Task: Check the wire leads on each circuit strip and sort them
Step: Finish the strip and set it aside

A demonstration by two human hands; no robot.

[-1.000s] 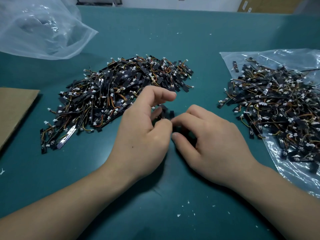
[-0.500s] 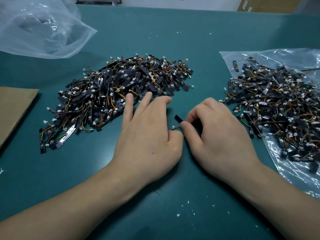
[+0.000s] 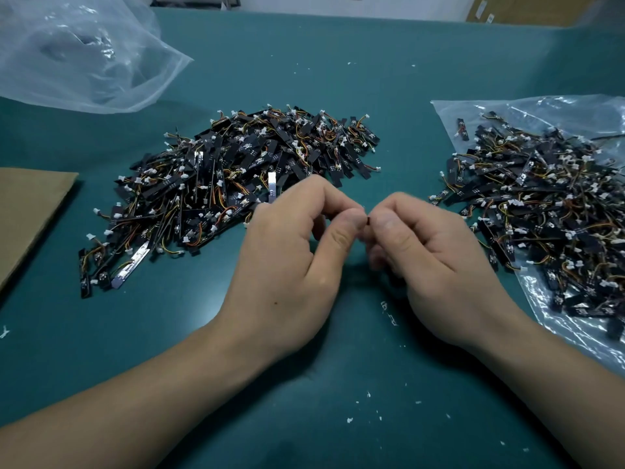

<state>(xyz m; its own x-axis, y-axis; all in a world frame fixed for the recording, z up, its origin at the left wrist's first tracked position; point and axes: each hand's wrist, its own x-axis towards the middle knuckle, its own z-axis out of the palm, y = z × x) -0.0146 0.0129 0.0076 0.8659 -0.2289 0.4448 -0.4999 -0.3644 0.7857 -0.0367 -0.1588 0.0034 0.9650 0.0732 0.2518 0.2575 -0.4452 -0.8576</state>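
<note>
Nearest me, on the near side of the loose heap (image 3: 236,177): green mat (image 3: 304,401), scattered with white flecks (image 3: 350,419).

Next, just short of the loose heap's near-right edge and lifted off the mat: left hand (image 3: 287,265) and right hand (image 3: 439,265), thumb tips almost touching. Each pinches thumb against forefinger on one circuit strip (image 3: 368,221). Only a dark sliver of it shows between the thumbs. The rest is hidden in my fingers, and its leads and connector are out of sight. The other fingers of both hands are curled under.

Step in hand, as I judge it: the check itself, one strip picked out and held up close.

Loose heap: black strips, orange and yellow leads, white connectors, tangled. One strip on its near edge lies silver back (image 3: 272,186) up.

Right of the loose heap, well apart from it: a second heap (image 3: 548,211), lying on a clear plastic sheet (image 3: 558,110). Which heap is checked and which is not, I cannot tell.

Left of the loose heap: a cardboard piece (image 3: 27,211), flat.

Beyond the loose heap, to its far left: a crumpled clear bag (image 3: 77,55).

Next move calls for: turning the strip so the solder ends face me, a light tug on each lead without bending the board, then carrying it to the proper heap.
</note>
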